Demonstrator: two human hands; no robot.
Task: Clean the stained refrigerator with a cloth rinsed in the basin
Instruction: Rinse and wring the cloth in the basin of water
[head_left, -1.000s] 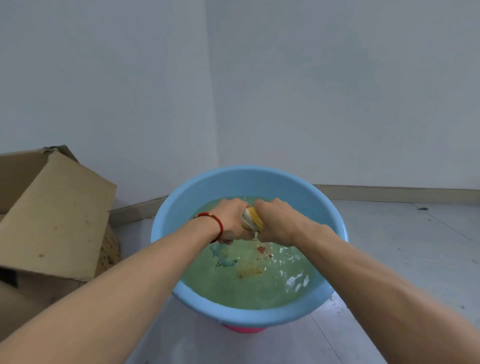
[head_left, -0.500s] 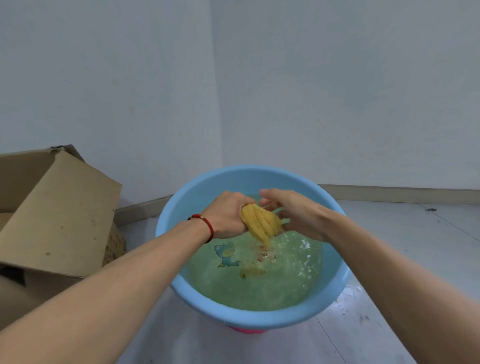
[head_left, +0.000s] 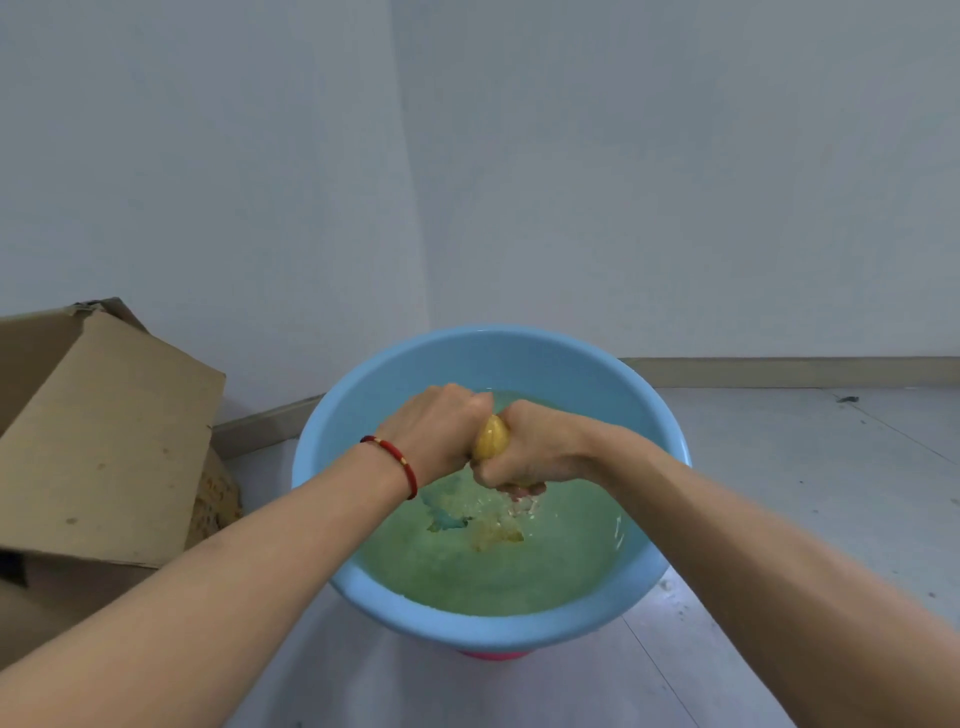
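Observation:
A light blue basin (head_left: 524, 631) holds greenish water and stands on the floor in front of me. Above the water, my left hand (head_left: 439, 428) and my right hand (head_left: 535, 452) both grip a yellow cloth (head_left: 491, 439), which is squeezed into a tight wad between the two fists. Only a small bulge of the cloth shows between the hands. Water drips from under my right hand and ripples the surface. A red cord bracelet sits on my left wrist. No refrigerator is in view.
An open cardboard box (head_left: 98, 447) leans at the left, close to the basin. White walls meet in a corner behind the basin, with a skirting board (head_left: 779, 371) along the base. Grey floor tiles (head_left: 810, 467) stretch to the right.
Half a second ago the cloth hung loose from my left hand with my right hand open beside it. Now both hands have closed round it and squeeze it tight.

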